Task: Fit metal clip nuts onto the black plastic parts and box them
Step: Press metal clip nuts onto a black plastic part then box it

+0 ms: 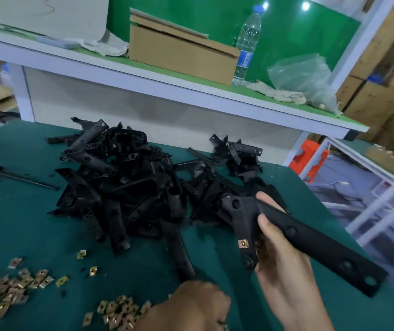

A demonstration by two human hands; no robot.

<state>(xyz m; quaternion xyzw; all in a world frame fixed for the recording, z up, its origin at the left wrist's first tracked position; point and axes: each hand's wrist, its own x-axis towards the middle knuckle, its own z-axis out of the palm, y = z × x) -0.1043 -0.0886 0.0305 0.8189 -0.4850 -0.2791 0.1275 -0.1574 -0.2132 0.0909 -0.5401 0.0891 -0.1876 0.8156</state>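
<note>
Black plastic part [310, 240]: right of centre, gripped at its bend by right hand [279, 259]. Long arm runs to lower right. Short leg, bearing one fitted nut [243, 243], points down-left. Loose clip nuts [119, 311]: bottom left, under the nearer left hand [191, 304]. Its fingers are curled; cannot tell whether they hold anything.

My right grip [279, 256] is lifted, palm turned leftward, thumb [266, 223] pressed on the near face of a black plastic part [315, 240], fingers [265, 198] wrapped behind it. My left grip [191, 306] sits low, knuckles up, blurred, fingers curled under and hidden.
</note>
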